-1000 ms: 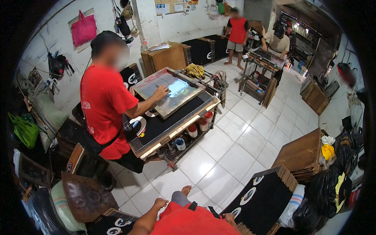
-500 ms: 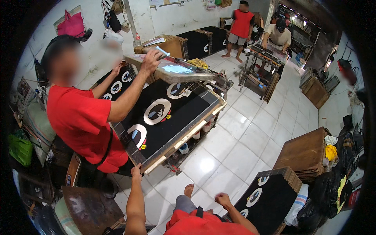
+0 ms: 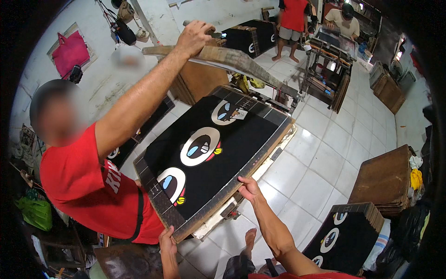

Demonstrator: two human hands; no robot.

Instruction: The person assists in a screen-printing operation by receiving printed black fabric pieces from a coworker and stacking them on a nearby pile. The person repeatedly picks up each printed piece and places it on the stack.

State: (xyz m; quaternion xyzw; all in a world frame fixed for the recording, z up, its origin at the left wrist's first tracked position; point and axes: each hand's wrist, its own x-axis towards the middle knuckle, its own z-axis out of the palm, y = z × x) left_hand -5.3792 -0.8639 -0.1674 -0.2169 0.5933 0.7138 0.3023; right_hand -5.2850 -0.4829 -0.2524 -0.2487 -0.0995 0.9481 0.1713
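A flat board (image 3: pixel 150 185) with dark taped ends carries black fabric (image 3: pixel 169 139) bearing three round cartoon faces in cream, blue and black. My left hand (image 3: pixel 167 238) grips its near corner, thumb on top. Along the right-hand long edge, my right hand (image 3: pixel 249 188) holds the same board, thumb above and fingers beneath. The board lies over a pale-edged printing table (image 3: pixel 267 169). Above its far side, a co-worker in a red shirt (image 3: pixel 83 186) holds up a framed printing screen (image 3: pixel 232 61) with a raised hand (image 3: pixel 193 39).
To the right, a stack of printed boards (image 3: pixel 346 239) stands near a pile of brown boards (image 3: pixel 381 179). Black plastic bags (image 3: pixel 395 242) sit beside them. Farther back, another person (image 3: pixel 344 21) leans over a second printing table (image 3: pixel 332 44). White floor tiles (image 3: pixel 306 158) run between.
My right hand has come up from beside my knee onto the board's right edge. The co-worker has raised the screen higher. My left hand stays at the corner.
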